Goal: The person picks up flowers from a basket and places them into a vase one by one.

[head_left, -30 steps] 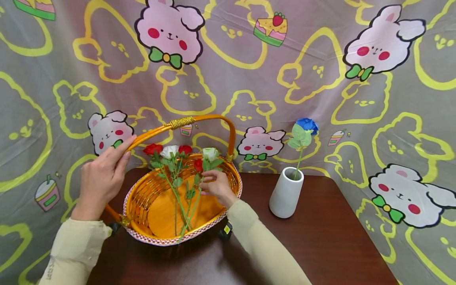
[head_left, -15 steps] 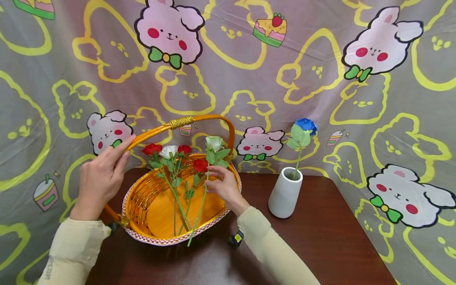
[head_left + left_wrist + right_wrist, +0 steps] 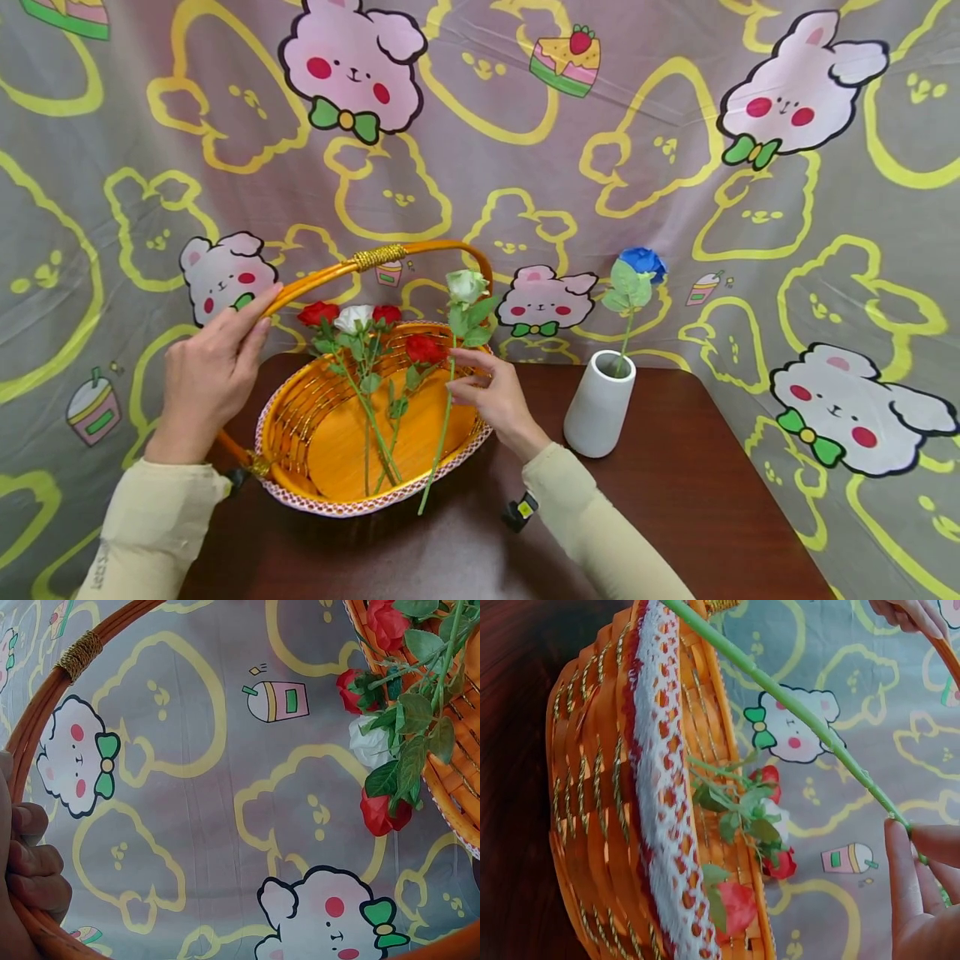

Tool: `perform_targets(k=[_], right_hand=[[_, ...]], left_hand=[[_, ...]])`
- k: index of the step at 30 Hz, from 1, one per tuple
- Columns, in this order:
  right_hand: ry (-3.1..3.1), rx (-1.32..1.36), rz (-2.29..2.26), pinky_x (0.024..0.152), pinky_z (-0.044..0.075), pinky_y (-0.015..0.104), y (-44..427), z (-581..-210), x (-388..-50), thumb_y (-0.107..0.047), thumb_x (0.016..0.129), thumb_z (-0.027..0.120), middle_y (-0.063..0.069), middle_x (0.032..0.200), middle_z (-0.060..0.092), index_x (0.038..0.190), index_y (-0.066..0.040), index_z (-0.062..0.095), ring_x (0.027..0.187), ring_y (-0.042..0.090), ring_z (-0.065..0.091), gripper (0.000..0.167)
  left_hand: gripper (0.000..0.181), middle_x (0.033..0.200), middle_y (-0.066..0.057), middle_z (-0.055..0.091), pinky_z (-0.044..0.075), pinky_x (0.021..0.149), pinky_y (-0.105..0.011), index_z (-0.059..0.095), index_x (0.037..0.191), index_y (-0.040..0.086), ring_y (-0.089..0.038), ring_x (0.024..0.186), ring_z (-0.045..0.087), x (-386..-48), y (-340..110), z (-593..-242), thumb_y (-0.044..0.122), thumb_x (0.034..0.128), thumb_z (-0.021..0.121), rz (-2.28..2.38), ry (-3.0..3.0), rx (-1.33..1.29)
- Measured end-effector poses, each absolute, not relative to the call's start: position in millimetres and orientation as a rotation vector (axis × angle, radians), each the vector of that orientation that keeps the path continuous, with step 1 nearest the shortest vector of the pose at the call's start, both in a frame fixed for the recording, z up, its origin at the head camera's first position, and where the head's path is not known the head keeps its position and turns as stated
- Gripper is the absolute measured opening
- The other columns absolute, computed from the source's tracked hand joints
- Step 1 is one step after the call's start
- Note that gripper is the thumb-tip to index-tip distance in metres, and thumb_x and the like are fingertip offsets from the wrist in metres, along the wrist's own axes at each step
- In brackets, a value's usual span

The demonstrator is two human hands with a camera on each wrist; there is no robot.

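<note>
Over the right side of the orange basket [image 3: 337, 450], the right hand [image 3: 501, 400] is pinching the stem of a pale rose [image 3: 459, 322] between thumb and fingers, while the left hand [image 3: 210, 379] is gripping the basket's handle [image 3: 438, 247]. Snagging seems the main risk: the pale rose is standing close to 1 red rose [image 3: 424, 350], so its leaves could be catching that bloom if the stem swings left. The pinch is looking light, so the stem could also be swivelling or slipping if it knocks the basket's rim. A hard pull by the left hand could be tipping the basket, shifting the 2 other red roses [image 3: 318, 314] and 1 white rose [image 3: 354, 319] leaning inside.

The pale rose is lying well apart from the left hand, on its right. Its bloom is rising above the right hand, and its stem is slanting down across the near rim; whether it is touching that rim, I cannot tell. Right of both hands, a white vase [image 3: 597, 417] holding 1 blue rose [image 3: 642, 264] is standing on the counter [image 3: 675, 500].
</note>
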State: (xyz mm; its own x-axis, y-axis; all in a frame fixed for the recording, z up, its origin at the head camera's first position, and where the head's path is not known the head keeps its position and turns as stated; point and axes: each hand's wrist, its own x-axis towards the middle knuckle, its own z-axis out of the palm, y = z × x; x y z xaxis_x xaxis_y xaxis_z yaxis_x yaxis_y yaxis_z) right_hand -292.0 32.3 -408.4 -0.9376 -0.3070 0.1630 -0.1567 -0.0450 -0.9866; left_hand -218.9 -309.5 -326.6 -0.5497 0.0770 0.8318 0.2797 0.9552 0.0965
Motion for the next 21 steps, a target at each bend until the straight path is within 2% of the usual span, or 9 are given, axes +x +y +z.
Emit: perform_targets(k=[4, 8, 11, 14, 17, 21], right_hand=[[2.148, -0.498, -2.173, 0.081, 0.062, 0.042, 44.9, -408.3, -292.2, 0.005, 0.090, 0.075, 0.014, 0.134, 0.066, 0.135, -0.006, 0.069, 0.091, 0.023, 0.076, 0.047], [2.210, -0.504, -2.202, 0.080, 0.062, 0.041, 59.7, -406.7, -291.9, 0.005, 0.089, 0.076, 0.015, 0.133, 0.068, 0.133, -0.004, 0.069, 0.086, 0.016, 0.075, 0.046], [2.245, -0.505, -2.213, 0.079, 0.063, 0.037, 71.4, -405.3, -290.8, 0.003, 0.090, 0.077, 0.013, 0.133, 0.069, 0.133, -0.006, 0.069, 0.086, 0.015, 0.074, 0.045], [2.283, -0.505, -2.218, 0.078, 0.062, 0.034, 82.9, -404.5, -289.6, 0.001, 0.091, 0.076, 0.012, 0.134, 0.069, 0.135, -0.008, 0.069, 0.090, 0.020, 0.075, 0.045], [2.311, -0.515, -2.234, 0.078, 0.062, 0.033, 93.6, -404.8, -289.1, 0.002, 0.091, 0.076, 0.015, 0.133, 0.069, 0.137, -0.003, 0.066, 0.093, 0.026, 0.076, 0.048], [2.332, -0.533, -2.275, 0.077, 0.062, 0.034, 105.9, -404.5, -288.5, 0.005, 0.091, 0.074, 0.018, 0.134, 0.068, 0.138, -0.001, 0.065, 0.090, 0.019, 0.076, 0.048]], left_hand=[[0.041, 0.068, -0.005, 0.047, 0.024, 0.046, -0.030, 0.059, 0.148, 0.029, -0.008, 0.051, 0.022, -218.1, -308.7, -326.0, 0.037, 0.1084, 0.052, -0.271, -2.152, -0.248], [0.041, 0.068, -0.005, 0.048, 0.025, 0.046, -0.031, 0.060, 0.147, 0.028, -0.009, 0.051, 0.024, -217.9, -308.6, -325.6, 0.037, 0.1083, 0.052, -0.277, -2.152, -0.249], [0.041, 0.069, -0.006, 0.050, 0.025, 0.047, -0.031, 0.060, 0.147, 0.028, -0.010, 0.051, 0.025, -217.7, -308.8, -325.8, 0.037, 0.1084, 0.052, -0.278, -2.151, -0.248], [0.041, 0.069, -0.006, 0.051, 0.025, 0.047, -0.031, 0.059, 0.148, 0.028, -0.011, 0.051, 0.025, -217.6, -309.0, -326.0, 0.037, 0.1084, 0.051, -0.276, -2.153, -0.245], [0.041, 0.069, -0.006, 0.050, 0.025, 0.047, -0.031, 0.059, 0.148, 0.028, -0.010, 0.051, 0.025, -217.6, -309.0, -326.1, 0.037, 0.1084, 0.052, -0.273, -2.156, -0.243], [0.041, 0.069, -0.006, 0.049, 0.025, 0.046, -0.030, 0.059, 0.148, 0.028, -0.010, 0.051, 0.024, -217.8, -308.5, -325.2, 0.036, 0.1082, 0.052, -0.268, -2.158, -0.245]])
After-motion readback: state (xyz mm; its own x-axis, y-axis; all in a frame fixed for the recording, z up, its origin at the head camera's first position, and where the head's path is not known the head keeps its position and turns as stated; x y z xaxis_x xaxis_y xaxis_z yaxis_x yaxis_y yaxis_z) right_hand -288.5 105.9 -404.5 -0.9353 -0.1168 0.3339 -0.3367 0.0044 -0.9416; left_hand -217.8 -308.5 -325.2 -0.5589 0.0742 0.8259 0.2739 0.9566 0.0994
